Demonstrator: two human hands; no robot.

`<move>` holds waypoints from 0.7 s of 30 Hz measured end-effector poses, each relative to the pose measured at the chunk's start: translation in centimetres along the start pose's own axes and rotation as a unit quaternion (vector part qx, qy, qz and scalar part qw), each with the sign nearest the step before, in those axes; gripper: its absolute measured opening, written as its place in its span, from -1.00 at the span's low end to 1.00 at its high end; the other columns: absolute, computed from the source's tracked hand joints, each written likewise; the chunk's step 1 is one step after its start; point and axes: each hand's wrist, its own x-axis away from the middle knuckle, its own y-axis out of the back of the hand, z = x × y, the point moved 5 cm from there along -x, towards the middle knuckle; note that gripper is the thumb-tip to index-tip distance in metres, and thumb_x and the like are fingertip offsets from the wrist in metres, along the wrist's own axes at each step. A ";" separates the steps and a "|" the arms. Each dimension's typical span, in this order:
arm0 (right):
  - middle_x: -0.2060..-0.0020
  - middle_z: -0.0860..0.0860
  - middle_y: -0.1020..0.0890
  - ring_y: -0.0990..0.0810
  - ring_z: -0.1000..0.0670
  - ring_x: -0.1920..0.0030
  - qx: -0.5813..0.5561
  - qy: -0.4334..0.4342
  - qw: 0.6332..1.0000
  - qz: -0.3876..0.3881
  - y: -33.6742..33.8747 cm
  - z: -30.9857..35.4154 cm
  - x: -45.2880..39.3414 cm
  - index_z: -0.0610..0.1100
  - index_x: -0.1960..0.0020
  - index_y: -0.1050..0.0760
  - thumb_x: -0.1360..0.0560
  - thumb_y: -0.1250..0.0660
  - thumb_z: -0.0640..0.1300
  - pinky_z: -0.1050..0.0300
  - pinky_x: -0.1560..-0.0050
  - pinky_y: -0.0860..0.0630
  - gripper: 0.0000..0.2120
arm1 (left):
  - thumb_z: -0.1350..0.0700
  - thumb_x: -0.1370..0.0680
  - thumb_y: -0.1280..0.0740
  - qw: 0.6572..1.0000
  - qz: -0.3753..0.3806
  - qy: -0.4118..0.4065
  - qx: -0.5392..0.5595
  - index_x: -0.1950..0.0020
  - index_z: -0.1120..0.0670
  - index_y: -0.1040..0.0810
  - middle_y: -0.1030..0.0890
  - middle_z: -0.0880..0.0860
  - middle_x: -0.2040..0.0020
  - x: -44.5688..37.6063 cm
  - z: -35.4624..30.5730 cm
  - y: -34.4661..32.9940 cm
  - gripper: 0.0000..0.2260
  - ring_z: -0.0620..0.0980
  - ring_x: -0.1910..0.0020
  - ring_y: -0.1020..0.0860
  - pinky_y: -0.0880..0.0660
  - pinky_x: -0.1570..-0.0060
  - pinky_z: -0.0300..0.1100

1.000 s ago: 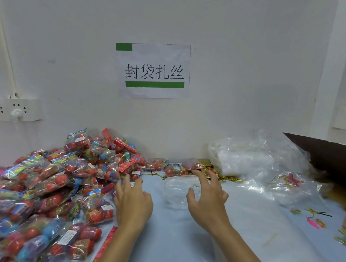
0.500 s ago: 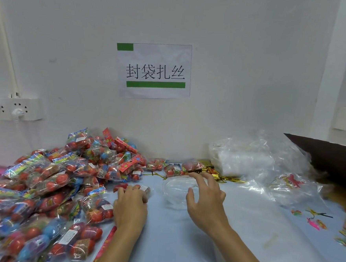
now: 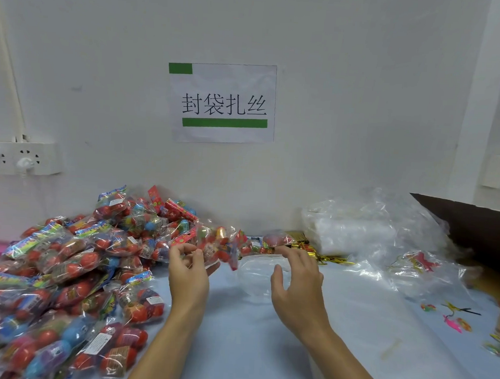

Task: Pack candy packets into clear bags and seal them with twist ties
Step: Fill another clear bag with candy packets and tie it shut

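Right now the left hand [image 3: 188,276] pinches a candy packet [image 3: 213,247] between thumb and curled fingers, lifted just clear of the big pile of candy packets [image 3: 68,268] on its left. The packet's long axis runs roughly left to right, its free end pointing toward the clear bag [image 3: 259,274], which lies flat on the pale blue table [image 3: 261,353] between the two hands. The right hand [image 3: 297,281] hovers over the bag's right side with fingers spread and loosely bent, holding nothing; whether the fingertips touch the film I cannot tell. So the bag sits to the right of and just below the held packet, nearer the right hand, and its mouth cannot be made out through the glare. My reading is that the right hand needs to open the bag before the left can slide the packet in end first. Gold twist ties [image 3: 319,255] lie just beyond the right hand near the wall, beside a stack of spare clear bags [image 3: 355,232]
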 end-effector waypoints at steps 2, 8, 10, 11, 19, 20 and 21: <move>-0.09 0.15 -0.54 -0.49 0.07 -0.17 -0.051 -0.011 0.998 -0.022 0.4 0.0 -0.2 -0.06 -0.29 -0.53 -0.59 -0.30 -0.20 0.09 -0.25 -0.43 -0.72 | 0.30 -0.66 -0.19 0.995 0.016 0.053 0.085 -0.01 0.13 -0.40 -0.58 0.13 0.11 0.2 0.1 -0.5 -0.91 0.07 0.14 -0.62 -0.62 0.21 -0.21; 0.10 0.23 -0.66 -0.59 0.24 0.00 -0.189 -0.073 0.979 -0.005 0.3 0.4 -0.4 0.09 -0.14 -0.55 -0.58 -0.35 0.01 0.45 0.11 -0.43 -0.86 | 0.32 -0.65 -0.19 0.961 0.139 0.132 0.202 -0.07 0.17 -0.43 -0.70 0.16 0.23 2.2 -0.1 -3.3 -0.92 0.05 0.27 -0.69 -0.63 0.29 -0.16; 0.14 0.27 -0.67 -0.61 0.23 0.04 -0.231 -0.096 0.968 -0.012 0.6 0.5 -0.5 0.14 -0.05 -0.57 -0.58 -0.35 0.04 0.38 0.13 -0.47 -0.93 | 0.33 -0.65 -0.18 0.959 0.173 0.125 0.184 -0.10 0.18 -0.44 -0.70 0.19 0.18 2.7 -0.2 -3.7 -0.90 0.07 0.23 -0.70 -0.63 0.27 -0.15; 0.17 0.23 -0.69 -0.63 0.19 0.08 -0.255 -0.108 0.961 -0.018 0.8 0.5 -0.6 0.10 -0.01 -0.60 -0.57 -0.36 0.03 0.33 0.11 -0.49 -0.94 | 0.34 -0.65 -0.17 0.960 0.185 0.122 0.172 -0.12 0.19 -0.44 -0.70 0.20 0.16 2.8 -0.3 -3.8 -0.88 0.08 0.21 -0.70 -0.62 0.26 -0.15; 0.45 0.11 -0.60 -0.48 0.16 0.41 -0.300 -0.147 0.943 0.000 1.0 -0.1 -0.9 -0.05 0.25 -0.65 -0.55 -0.42 -0.05 0.27 0.37 -0.45 -0.79 | 0.21 -0.63 -0.27 0.974 0.207 0.080 -0.040 -0.06 0.09 -0.52 -0.69 0.11 0.11 2.3 -0.2 -3.6 -0.94 0.03 0.14 -0.68 -0.59 0.24 -0.12; 0.48 0.12 -0.57 -0.47 0.16 0.44 -0.304 -0.152 0.941 0.000 0.8 -0.2 -0.9 -0.03 0.29 -0.64 -0.54 -0.43 -0.05 0.30 0.40 -0.43 -0.77 | 0.21 -0.62 -0.27 0.978 0.184 0.061 -0.080 -0.02 0.07 -0.53 -0.67 0.07 0.11 1.9 -0.1 -3.4 -0.93 0.01 0.13 -0.66 -0.58 0.22 -0.10; 0.50 0.12 -0.54 -0.45 0.16 0.45 -0.305 -0.154 0.940 -0.003 0.7 -0.4 -0.9 0.00 0.34 -0.61 -0.53 -0.44 -0.06 0.32 0.41 -0.40 -0.74 | 0.22 -0.61 -0.27 0.979 0.161 0.045 -0.118 0.01 0.07 -0.53 -0.65 0.04 0.10 1.4 0.0 -3.2 -0.92 0.02 0.09 -0.63 -0.57 0.17 -0.07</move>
